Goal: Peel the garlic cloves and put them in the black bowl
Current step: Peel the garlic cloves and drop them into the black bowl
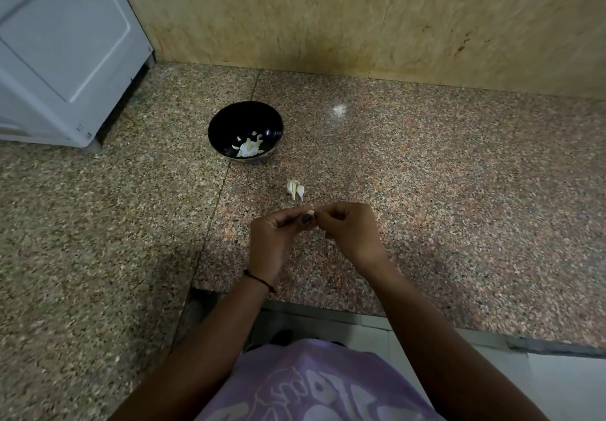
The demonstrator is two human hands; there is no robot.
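Peeling looked underway; left hand [275,233] and right hand [351,230] each pinched the garlic clove [311,213]; a thumbnail should lift its skin gently.

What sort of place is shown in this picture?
Probably a home kitchen: a speckled granite counter against a stone wall, a black bowl holding garlic pieces, and a white appliance at the left.
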